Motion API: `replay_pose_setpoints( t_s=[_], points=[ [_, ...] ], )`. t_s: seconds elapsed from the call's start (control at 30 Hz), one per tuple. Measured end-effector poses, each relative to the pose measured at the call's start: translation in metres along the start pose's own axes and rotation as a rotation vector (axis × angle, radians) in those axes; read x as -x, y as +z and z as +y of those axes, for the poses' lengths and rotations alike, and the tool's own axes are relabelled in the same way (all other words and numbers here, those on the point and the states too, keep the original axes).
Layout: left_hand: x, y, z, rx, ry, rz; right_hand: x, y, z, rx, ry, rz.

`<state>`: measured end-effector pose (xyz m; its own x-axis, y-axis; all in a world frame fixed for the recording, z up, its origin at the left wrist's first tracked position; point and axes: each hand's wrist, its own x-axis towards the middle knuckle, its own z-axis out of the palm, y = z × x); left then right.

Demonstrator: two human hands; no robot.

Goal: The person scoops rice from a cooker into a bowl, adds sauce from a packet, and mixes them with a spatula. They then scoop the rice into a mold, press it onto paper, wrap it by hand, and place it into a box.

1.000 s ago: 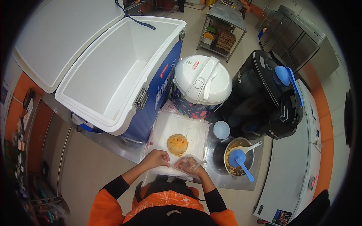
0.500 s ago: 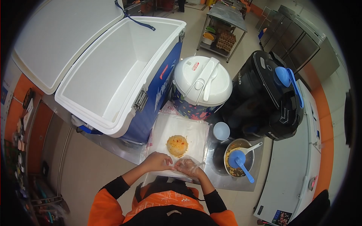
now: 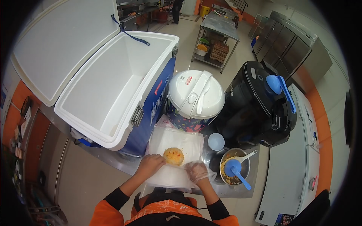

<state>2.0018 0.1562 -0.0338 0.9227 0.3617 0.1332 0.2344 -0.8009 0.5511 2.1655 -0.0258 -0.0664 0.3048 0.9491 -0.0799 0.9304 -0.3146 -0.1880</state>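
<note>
A rounded mound of yellow-orange rice (image 3: 174,156) with reddish bits on top sits on a stack of white wrapping paper (image 3: 173,138). My bare left hand (image 3: 152,164) is closed on the near edge of the top sheet, left of the rice. At the other end of that edge, my right hand (image 3: 197,172), in a loose clear plastic glove, is closed on the sheet too. The lifted edge runs between both hands, just in front of the rice. More white paper shows below it, towards my body.
An open blue-and-white cooler (image 3: 147,113) stands at left. Behind the paper is a rice cooker (image 3: 196,98) with a spatula on its lid. At right are a large black container (image 3: 252,105), a light-blue cup (image 3: 216,142) and a metal bowl (image 3: 246,171) holding food, a blue ladle and a white-handled utensil.
My hands have moved apart and up beside the rice, bringing the sheet's near edge with them. The camera view has tilted up a little.
</note>
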Motion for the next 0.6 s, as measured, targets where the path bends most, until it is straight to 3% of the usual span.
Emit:
replay_pose_setpoints(
  t_s=[0.1,0.23,0.33,0.5,0.57,0.6],
  points=[
    [-0.015,0.013,-0.015,0.039,-0.045,0.141,-0.02,-0.007,0.021,-0.148,0.062,0.151],
    [-0.032,0.031,-0.031,0.048,-0.078,0.199,-0.048,0.035,0.044,-0.299,0.138,0.19],
    [-0.035,0.044,-0.036,0.052,-0.114,0.229,-0.053,0.035,0.039,-0.156,0.223,0.135],
    [-0.035,0.058,-0.041,0.082,-0.216,0.258,-0.057,0.031,0.022,-0.233,0.399,0.161],
    [-0.035,0.055,-0.039,-0.035,-0.137,0.281,-0.056,0.03,0.016,-0.285,0.458,0.152],
    [-0.036,0.053,-0.038,-0.153,-0.053,0.304,-0.055,0.036,0.014,-0.289,0.429,0.46]
  ],
)
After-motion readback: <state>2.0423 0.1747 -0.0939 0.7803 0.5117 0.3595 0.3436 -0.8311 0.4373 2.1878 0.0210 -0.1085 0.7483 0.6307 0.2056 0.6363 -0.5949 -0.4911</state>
